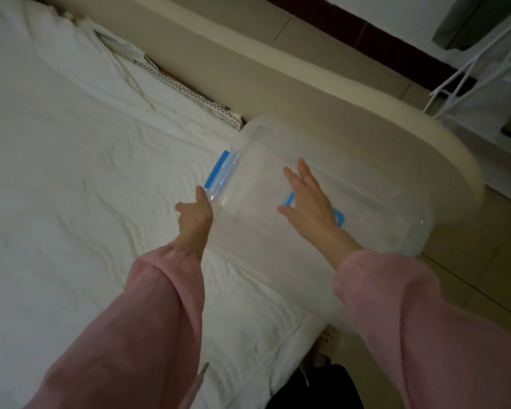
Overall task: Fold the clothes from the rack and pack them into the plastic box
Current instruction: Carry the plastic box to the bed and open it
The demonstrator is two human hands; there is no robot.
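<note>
**Both hands on clear plastic box at bed edge**

Head view: clear plastic box (322,184) with blue latches is sitting on the white bedsheet (71,172), at the bed's right side, against the cream bed frame (307,93). Left hand (195,214) is gripping the box's left rim just below the blue latch (219,172), fingers curled on it. Right hand (310,202) is lying flat on the box, fingers spread apart, clamping nothing. Pink sleeves (148,320) are covering both arms. White drying rack (484,63) with a grey garment (469,22) is standing far right.

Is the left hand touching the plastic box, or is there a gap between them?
Touching. In the head view the left hand grips the plastic box at its edge, just below the blue latch, with no gap visible.
</note>
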